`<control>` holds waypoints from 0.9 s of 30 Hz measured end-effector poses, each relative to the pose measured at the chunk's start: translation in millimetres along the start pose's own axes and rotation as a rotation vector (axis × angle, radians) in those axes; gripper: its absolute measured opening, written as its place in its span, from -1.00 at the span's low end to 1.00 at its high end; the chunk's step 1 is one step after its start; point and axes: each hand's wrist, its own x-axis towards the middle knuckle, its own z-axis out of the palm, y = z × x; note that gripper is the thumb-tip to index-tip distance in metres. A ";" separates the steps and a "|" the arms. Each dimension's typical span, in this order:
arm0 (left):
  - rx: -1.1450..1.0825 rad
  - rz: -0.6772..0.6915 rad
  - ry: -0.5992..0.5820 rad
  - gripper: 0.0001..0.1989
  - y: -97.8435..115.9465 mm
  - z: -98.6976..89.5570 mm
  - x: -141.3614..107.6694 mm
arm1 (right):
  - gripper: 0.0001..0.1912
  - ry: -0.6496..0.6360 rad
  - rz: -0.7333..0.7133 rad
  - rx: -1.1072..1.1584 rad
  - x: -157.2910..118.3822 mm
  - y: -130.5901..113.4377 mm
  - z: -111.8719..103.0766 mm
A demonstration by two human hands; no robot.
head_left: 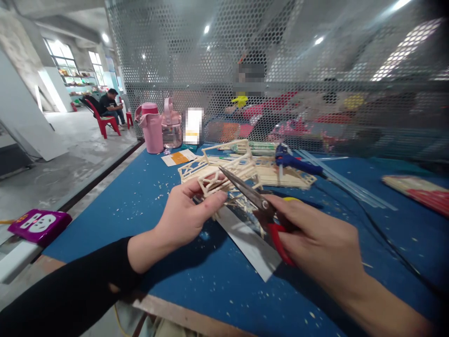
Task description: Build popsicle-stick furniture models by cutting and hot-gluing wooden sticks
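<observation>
Two hands were busy mid-frame over the blue table. Left hand, black sleeve, had its fingers pinched around a small lattice frame of thin wooden sticks, holding it up just above the tabletop near the center of the frame. Right hand was wrapped around the red handles of a pair of scissors, blades slightly parted and pointing up-left, the tips right at the stick frame, touching or almost, couldn't quite tell.

Under both hands lay a flat grey metal sheet, with bits of wood shavings scattered all over the blue surface. Behind the hands, center of the frame, sat a bigger stick-built model on a bed of flat sticks, and just right of it a blue glue gun. Further back on the left stood a pink bottle, with a purple power strip off at the left edge
</observation>
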 end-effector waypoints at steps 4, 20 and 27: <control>0.059 0.024 -0.005 -0.90 0.4 -0.9 0.2 | -0.61 0.042 -0.020 -0.138 1.3 -4.2 -1.4; -0.019 -0.038 0.020 -0.77 -0.8 -4.9 2.2 | -0.77 0.026 0.149 -0.044 9.1 7.3 -11.6; 0.043 -0.008 0.186 -0.77 -5.7 -12.2 10.5 | -0.80 -0.192 0.373 -0.196 -5.2 85.0 -6.5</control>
